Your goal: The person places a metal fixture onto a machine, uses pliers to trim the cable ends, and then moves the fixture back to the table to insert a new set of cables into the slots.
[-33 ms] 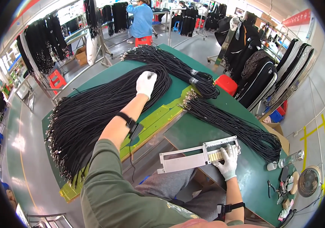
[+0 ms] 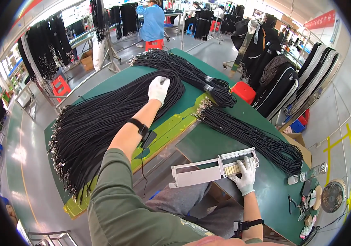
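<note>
My left hand (image 2: 159,89), in a white glove, is closed at the looped end of a large pile of black cables (image 2: 110,110). Its curled fingers seem to pinch a cable there, though the grip itself is partly hidden. Small metal ends fringe the pile's left side. My right hand (image 2: 246,175), gloved too, grips the right part of a long silver metal frame (image 2: 196,176). That frame lies tilted across the near table edge, over my lap. Beside my right fingers, a row of pale yellowish pieces (image 2: 232,169) sits inside it.
A smaller cable bundle (image 2: 253,139) lies right of centre; a tied one (image 2: 183,67) lies at the back. At right are pliers (image 2: 291,203), a glass jar (image 2: 315,171) and a small fan (image 2: 333,194). A red stool (image 2: 243,92) stands behind the table. Farther off sits a person in blue (image 2: 152,22).
</note>
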A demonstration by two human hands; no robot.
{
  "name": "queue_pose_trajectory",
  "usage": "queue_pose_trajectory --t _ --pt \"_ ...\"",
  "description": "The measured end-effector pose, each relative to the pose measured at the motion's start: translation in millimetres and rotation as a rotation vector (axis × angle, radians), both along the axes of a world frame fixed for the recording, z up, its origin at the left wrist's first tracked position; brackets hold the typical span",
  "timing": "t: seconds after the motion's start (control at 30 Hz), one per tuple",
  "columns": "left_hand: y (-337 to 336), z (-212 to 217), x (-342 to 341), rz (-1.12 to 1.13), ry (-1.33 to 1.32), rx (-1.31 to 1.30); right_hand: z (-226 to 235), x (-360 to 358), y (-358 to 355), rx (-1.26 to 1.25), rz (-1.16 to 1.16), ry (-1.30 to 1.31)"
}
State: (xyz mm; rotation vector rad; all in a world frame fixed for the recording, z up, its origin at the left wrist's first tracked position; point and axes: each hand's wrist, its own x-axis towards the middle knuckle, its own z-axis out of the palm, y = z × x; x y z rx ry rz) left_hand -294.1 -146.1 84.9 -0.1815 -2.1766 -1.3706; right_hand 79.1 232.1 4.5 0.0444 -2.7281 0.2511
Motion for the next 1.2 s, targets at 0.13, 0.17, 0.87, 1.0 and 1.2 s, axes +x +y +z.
queue_pose_trajectory --t 0.13,0.17,0.87,1.0,1.2 --pt "40.3 -1.1 -4.3 0.240 -0.078 -0.372 -1.8 1.5 2.7 0.005 -0.001 0.000" --pt "46.2 0.1 -1.7 0.335 -0.122 -0.555 -0.7 2.3 2.8 -0.002 0.003 -0.001" --pt "-18.3 -10.3 -37.3 -0.316 -0.354 0.335 3.0 1.0 2.0 -0.056 0.011 0.042" --pt "22.7 -8.6 -22.7 0.189 -0.057 -0.497 0.8 4.1 6.5 -0.104 -0.005 0.088" --pt "21.3 -11.2 -32.9 0.032 -0.151 -0.133 2.6 3.6 4.6 -0.188 -0.033 0.111"
